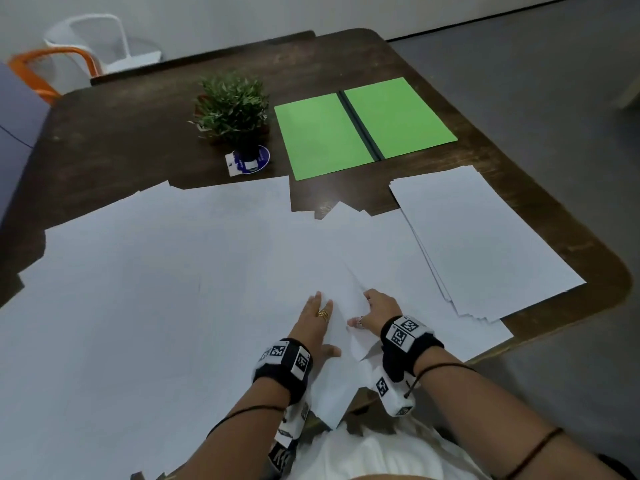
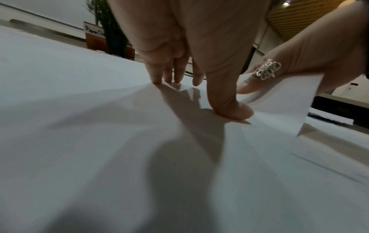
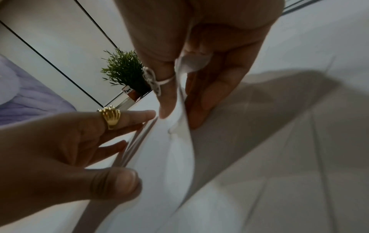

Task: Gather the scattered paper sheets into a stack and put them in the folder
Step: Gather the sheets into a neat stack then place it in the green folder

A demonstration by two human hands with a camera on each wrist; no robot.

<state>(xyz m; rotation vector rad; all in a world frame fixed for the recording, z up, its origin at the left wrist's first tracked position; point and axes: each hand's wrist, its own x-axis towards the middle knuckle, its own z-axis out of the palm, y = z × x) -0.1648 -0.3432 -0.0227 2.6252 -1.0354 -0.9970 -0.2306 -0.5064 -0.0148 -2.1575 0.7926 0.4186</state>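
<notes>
Behind the right hand (image 3: 191,66) pinching a sheet (image 3: 179,141), the plant (image 3: 124,71) label reads "Paper".

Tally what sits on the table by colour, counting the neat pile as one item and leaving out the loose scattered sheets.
Green: 2, the open folder and the potted plant
White: 1, the neat pile of sheets near the table's right edge
Blue and white: 1, the round disc with a card under the plant
Total: 4

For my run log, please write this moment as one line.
phase: gathering | left hand: presses sheets | right hand: pinches sheet | stack: right | folder: open, empty
</notes>
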